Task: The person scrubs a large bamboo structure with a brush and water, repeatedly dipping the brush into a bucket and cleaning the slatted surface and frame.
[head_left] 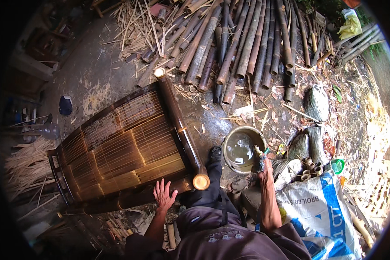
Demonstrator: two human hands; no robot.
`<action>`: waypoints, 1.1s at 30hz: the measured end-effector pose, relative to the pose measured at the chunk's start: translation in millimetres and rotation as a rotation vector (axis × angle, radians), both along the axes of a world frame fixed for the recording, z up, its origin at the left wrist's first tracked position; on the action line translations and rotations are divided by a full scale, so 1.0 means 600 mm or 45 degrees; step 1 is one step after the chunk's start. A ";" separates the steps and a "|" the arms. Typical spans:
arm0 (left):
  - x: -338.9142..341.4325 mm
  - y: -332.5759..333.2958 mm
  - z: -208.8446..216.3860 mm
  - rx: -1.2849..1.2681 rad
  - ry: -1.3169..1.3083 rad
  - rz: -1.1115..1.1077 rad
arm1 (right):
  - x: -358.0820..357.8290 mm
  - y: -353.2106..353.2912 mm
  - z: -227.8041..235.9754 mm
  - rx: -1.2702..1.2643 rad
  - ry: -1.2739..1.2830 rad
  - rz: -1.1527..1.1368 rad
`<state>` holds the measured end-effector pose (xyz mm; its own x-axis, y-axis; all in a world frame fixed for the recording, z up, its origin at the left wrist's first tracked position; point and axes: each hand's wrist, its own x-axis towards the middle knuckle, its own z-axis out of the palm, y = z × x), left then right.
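Note:
A dark brown bamboo bench lies to my left, its slatted panel wet and shiny, with pale patches toward the far side. My left hand rests with fingers spread at its near bamboo pole, close to the pole's cut end. On the right, my right hand is closed around a small dark, rough wad with pale and green bits showing; its exact kind is unclear. That hand is at the right rim of a round basin holding cloudy water. A thick bamboo post forms the bench's right end.
Many long bamboo poles lie beyond the basin, with split strips at their left. A white and blue sack, short bamboo pieces and a green cup sit at right. More strips lie far left.

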<state>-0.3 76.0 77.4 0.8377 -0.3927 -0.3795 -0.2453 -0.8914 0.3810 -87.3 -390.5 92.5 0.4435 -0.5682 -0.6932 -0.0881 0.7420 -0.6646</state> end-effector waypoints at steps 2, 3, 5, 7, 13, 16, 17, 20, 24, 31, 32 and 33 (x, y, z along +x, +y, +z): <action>-0.008 0.019 -0.002 0.026 -0.036 0.013 | 0.060 -0.021 -0.029 -0.080 0.162 0.085; -0.010 0.026 -0.001 0.038 -0.024 0.016 | 0.080 -0.032 -0.050 -0.106 0.089 0.128; -0.006 0.017 0.002 0.089 0.015 -0.003 | 0.112 -0.075 -0.119 -0.207 0.136 0.221; 0.003 0.003 -0.014 0.064 0.027 -0.058 | 0.117 -0.153 -0.209 -0.302 0.166 0.262; 0.022 -0.005 -0.014 0.173 0.173 -0.083 | 0.218 -0.256 -0.355 -0.191 0.427 0.408; 0.020 0.005 -0.014 0.251 0.210 -0.118 | 0.216 -0.265 -0.446 -0.512 0.400 0.550; 0.011 0.011 -0.003 0.302 0.201 -0.113 | 0.238 -0.239 -0.449 -0.395 0.367 0.443; 0.002 -0.020 0.008 0.496 0.173 -0.049 | 0.249 -0.293 -0.511 -0.027 0.305 0.091; -0.031 -0.076 0.014 0.373 0.110 0.467 | 0.197 -0.324 -0.570 0.002 0.298 0.035; -0.028 -0.298 0.014 -0.150 0.309 0.926 | 0.107 -0.391 -0.564 -0.333 0.961 0.402; -0.032 -0.308 0.010 -0.175 0.314 0.944 | 0.108 -0.392 -0.546 -0.441 1.063 0.471; -0.030 -0.316 0.002 -0.124 0.249 0.938 | 0.111 -0.400 -0.525 -0.571 1.131 0.525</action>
